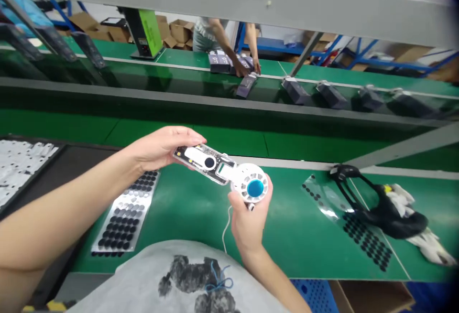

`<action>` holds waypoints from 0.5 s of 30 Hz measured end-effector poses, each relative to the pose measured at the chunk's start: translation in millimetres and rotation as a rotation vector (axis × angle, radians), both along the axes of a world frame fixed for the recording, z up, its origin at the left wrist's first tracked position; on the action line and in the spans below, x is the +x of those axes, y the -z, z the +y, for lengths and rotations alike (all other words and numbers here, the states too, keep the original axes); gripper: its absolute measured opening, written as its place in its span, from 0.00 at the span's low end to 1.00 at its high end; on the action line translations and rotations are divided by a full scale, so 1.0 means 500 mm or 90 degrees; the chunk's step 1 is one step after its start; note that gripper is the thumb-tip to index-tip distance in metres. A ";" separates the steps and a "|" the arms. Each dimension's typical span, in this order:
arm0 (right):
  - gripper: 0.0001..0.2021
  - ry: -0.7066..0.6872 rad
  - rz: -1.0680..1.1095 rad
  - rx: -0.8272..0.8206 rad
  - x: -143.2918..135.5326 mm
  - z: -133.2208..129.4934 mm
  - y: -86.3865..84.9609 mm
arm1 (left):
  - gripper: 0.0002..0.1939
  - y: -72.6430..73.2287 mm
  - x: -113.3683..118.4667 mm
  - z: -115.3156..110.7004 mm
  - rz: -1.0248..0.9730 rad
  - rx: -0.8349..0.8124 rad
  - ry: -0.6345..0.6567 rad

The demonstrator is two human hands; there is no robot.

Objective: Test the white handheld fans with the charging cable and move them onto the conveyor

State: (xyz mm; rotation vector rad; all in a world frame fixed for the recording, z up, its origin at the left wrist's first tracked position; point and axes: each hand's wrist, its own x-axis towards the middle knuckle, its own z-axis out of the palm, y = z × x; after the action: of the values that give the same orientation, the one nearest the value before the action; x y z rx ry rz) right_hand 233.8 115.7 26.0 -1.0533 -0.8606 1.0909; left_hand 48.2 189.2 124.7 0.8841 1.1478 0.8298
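Observation:
Held up in front of my chest is a white handheld device with a round head (pixel 247 182) and a long clear handle section (pixel 204 161). The head has a ring of slots around a shiny blue centre, and black parts show through the handle. My left hand (pixel 167 146) grips the far end of the handle, thumb on top. Around the round head my right hand (pixel 251 215) is closed, partly hiding its lower edge. A thin white cord (pixel 225 232) hangs below, beside my right hand; where it joins is hidden.
Sheets of black round stickers lie at left (pixel 124 217) and right (pixel 367 241). White parts (pixel 23 165) fill a dark tray at far left. A black strapped item (pixel 390 212) lies at right. Across the bench, purple boxes (pixel 296 91) sit on the conveyor; a co-worker's hands (pixel 247 67) touch one.

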 end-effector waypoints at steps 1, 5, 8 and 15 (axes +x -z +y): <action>0.36 -0.016 -0.023 0.001 -0.003 -0.009 0.001 | 0.08 -0.008 0.004 0.003 0.024 0.022 -0.007; 0.38 -0.101 -0.087 0.006 -0.011 -0.028 0.004 | 0.11 -0.035 0.016 0.003 0.110 0.119 -0.014; 0.38 -0.139 -0.092 0.003 -0.010 -0.029 0.003 | 0.09 -0.051 0.025 -0.004 0.156 0.173 -0.020; 0.37 -0.174 -0.026 -0.004 0.001 -0.029 0.014 | 0.05 -0.068 0.044 -0.005 0.185 0.176 -0.014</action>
State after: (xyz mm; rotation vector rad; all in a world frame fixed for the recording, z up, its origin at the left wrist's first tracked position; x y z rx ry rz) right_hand 234.1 101.3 18.7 -0.9848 -1.0557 1.3035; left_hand 70.2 186.5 158.9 1.2532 1.3154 0.9117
